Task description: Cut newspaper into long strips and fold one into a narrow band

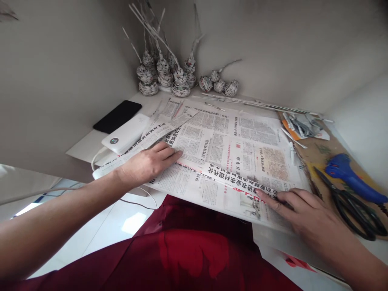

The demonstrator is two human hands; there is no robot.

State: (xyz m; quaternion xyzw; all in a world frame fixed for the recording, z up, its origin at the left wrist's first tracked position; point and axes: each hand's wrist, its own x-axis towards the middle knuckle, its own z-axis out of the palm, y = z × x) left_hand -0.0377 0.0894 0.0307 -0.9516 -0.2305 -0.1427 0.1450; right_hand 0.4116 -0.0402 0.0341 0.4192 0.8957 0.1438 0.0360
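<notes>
A narrow newspaper strip, folded or rolled lengthwise, lies across flat newspaper sheets on the table. At its left end, my left hand rests on the paper, fingers bent and held close together. My right hand presses the strip's right end with the index finger stretched along it and the other fingers curled under. Cut newspaper pieces lie just beyond my left hand. Black-handled scissors and a blue glue gun are to the right of my right hand.
Several woven-paper gourd shapes stand in the back corner, with small woven balls beside them. Thin paper sticks lie along the wall. A black phone and white power bank sit left; cardboard lies right.
</notes>
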